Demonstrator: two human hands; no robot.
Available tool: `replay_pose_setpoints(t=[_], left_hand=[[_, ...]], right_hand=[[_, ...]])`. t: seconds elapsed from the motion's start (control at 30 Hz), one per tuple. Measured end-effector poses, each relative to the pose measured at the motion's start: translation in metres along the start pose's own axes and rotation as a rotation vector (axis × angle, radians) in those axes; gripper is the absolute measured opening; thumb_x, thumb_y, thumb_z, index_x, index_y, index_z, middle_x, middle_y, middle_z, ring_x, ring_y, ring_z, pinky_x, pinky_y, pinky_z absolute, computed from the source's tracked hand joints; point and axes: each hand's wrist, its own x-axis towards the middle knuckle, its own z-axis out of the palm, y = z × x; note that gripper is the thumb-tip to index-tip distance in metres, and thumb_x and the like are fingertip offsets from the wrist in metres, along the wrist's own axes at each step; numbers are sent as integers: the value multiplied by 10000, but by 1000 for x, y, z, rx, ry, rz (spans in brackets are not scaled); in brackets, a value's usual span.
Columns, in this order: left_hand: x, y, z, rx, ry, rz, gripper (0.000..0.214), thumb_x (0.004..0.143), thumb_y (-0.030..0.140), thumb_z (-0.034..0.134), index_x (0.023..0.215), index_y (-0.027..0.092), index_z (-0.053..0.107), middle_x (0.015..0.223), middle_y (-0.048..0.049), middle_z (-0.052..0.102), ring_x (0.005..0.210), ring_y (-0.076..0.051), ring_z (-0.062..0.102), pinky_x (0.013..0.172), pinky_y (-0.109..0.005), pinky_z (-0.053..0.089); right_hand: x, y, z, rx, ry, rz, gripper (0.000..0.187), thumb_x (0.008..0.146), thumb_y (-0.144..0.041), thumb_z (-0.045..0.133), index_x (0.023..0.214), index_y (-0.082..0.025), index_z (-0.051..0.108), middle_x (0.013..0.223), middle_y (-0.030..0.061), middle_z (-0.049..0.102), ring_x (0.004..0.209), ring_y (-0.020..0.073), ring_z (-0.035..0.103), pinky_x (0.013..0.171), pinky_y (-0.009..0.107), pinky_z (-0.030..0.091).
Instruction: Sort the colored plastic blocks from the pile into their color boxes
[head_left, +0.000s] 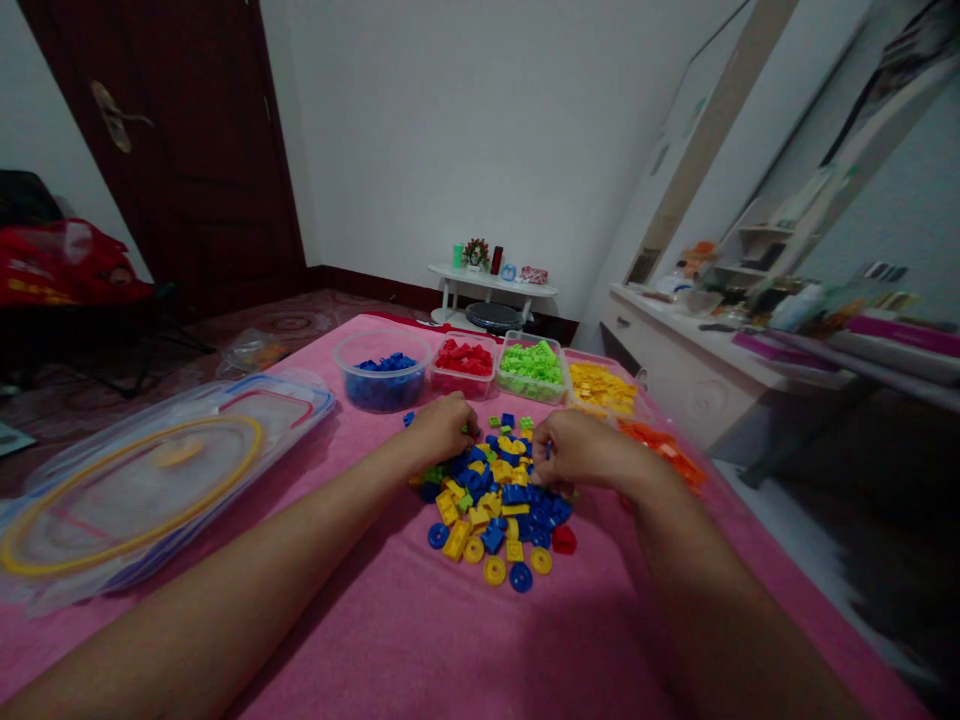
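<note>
A heap of small plastic bricks [495, 500], mostly blue and yellow with a few green and one red, lies on the pink cloth [420, 630]. My left hand [442, 428] rests on the heap's far left edge, fingers curled shut on something I cannot make out. My right hand [574, 450] sits on the heap's far right edge, fingers pinched around a small blue piece. Behind the heap stand a round tub of blue bricks [382, 372], a box of red bricks [463, 366], a box of green bricks [531, 368], a box of yellow bricks [600, 388] and orange bricks [664, 450].
Stacked clear container lids [142, 480] lie at the left on the cloth. A white dresser [675, 360] with clutter stands at the right. A low white table [491, 285] and a dark door [187, 150] are at the back.
</note>
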Motion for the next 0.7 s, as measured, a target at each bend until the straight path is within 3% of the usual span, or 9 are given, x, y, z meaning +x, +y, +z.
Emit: replay_pose_setpoints(t=[0.17,0.3,0.43,0.57,0.7], left_hand=[[2,-2,1,11,-3,0,237,658,225,665,883,204,735,992,-86,602,889,-218,603,763,-273,452],[1,2,2,59,-10,-4,230,656,189,643,866,196,737,983,-93,601,838,-221,612,707,-282,456],[-2,7,0,64,-13,7,241,667,175,617,875,190,738,991,-103,600,834,-225,610,695,-292,459],[-4,4,-4,-51,36,-3,201,649,170,623,815,178,735,1009,-94,606,858,-207,603,710,-273,461],[3,-5,-15,-408,170,-120,141,675,195,619,780,144,699,847,-67,639,808,-184,601,736,-277,471]], right_hand=[[-29,-13,18,-272,-79,20,189,484,-161,769,598,-201,624,613,9,630,549,140,552,487,228,321],[-41,-13,30,-297,-58,-48,113,567,-108,661,618,-199,618,674,36,625,584,138,535,487,233,275],[-33,-22,17,-369,-79,-92,129,554,-106,625,639,-202,624,644,24,613,529,121,488,471,236,252],[-6,-37,-12,-290,73,-182,150,563,-185,669,709,-213,659,620,0,602,542,115,494,484,225,278],[29,-45,-14,-36,400,-261,165,648,-198,620,804,-199,672,715,14,646,623,131,548,531,218,348]])
